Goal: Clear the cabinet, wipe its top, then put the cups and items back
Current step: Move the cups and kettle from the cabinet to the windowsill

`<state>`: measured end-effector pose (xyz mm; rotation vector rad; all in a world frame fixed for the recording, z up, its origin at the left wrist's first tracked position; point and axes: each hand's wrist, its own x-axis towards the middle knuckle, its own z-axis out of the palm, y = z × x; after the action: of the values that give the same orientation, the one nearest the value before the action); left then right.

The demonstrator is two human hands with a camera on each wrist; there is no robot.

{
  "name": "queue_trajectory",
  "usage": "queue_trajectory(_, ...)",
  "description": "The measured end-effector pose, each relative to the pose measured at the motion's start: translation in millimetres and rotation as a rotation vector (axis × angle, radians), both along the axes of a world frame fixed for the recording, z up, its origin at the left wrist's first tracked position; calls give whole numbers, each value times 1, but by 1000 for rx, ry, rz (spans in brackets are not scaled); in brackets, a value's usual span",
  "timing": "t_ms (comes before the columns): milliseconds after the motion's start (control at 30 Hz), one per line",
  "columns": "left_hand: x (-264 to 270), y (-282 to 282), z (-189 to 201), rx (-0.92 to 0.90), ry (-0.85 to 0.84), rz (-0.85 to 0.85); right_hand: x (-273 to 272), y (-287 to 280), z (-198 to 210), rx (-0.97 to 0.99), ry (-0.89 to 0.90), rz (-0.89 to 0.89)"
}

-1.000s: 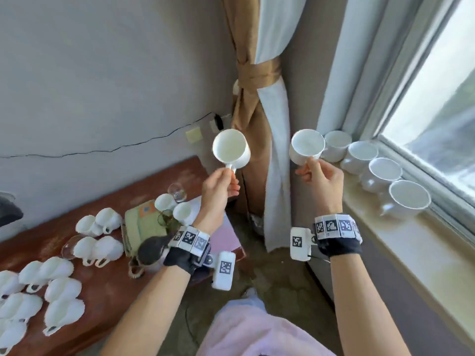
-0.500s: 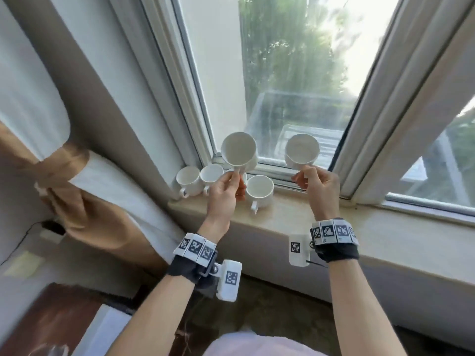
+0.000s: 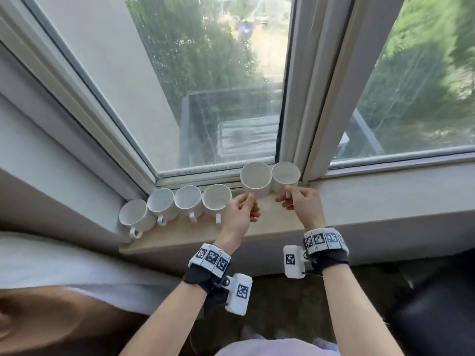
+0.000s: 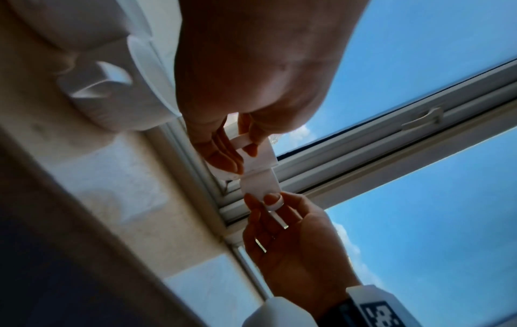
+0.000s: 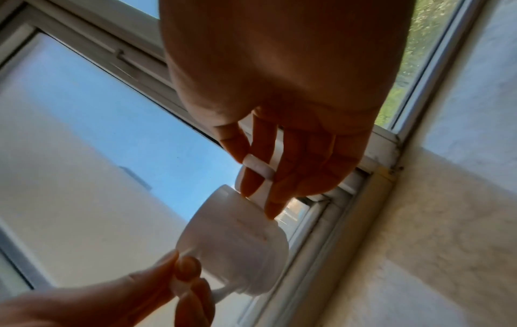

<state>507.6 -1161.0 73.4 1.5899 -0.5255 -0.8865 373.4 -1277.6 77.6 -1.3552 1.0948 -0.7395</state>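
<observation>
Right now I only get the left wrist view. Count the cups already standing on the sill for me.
Observer: The row of four cups stands on the sill, left of both hands, handles towards the person.
Operator: Place the two held cups against that row.
Observer: The left hand pinches the left-hand cup by its handle, just right of the row's last cup. The right hand holds the right-hand cup beside it. Their rims meet in the head view.
</observation>
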Motion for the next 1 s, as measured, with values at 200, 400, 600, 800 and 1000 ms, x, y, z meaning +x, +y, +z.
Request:
queue_trajectory(200,-5,-1,-28,99,50,-17,-2,6,-27,100,63,18)
queue_trajectory(400,-3,2,-49,128,103,11,-1,6,-51,165,113,90)
queue_trajectory(600,4,-1,-55,110,98,48,4,-1,-62,226,149,166)
queue_trajectory(800,8,-3,-58,119,117,31,12,-15,-68,274,173,224)
queue_trajectory(1000,11,-3,-58,118,118,58,19,-24,-58,319,238,321)
